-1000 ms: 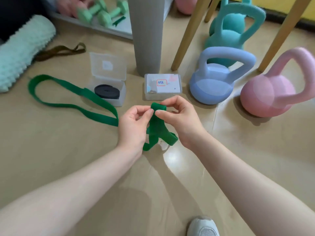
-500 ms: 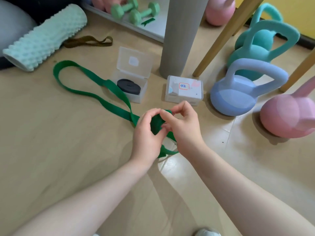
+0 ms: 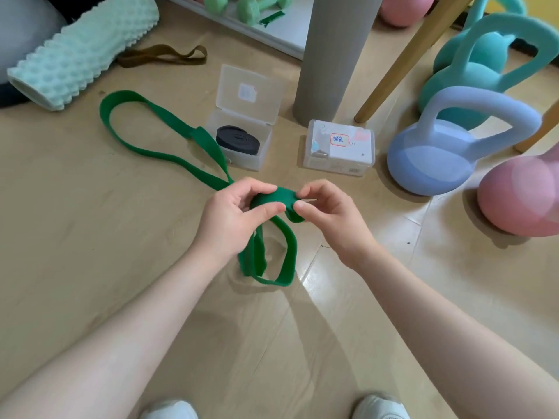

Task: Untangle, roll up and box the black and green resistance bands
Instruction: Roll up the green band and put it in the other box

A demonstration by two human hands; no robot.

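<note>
Both hands, the left hand (image 3: 239, 213) and right hand (image 3: 326, 211), are now pinching a thicker wad of the green band (image 3: 273, 199) than a second ago, so rolling is progressing, while the black band (image 3: 237, 140) is sitting coiled in its open box (image 3: 242, 160) beyond.

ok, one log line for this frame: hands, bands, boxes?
left hand + right hand: pinch rolled end of green elastic band | rest trails on floor | black coiled band: in open clear plastic box
</note>
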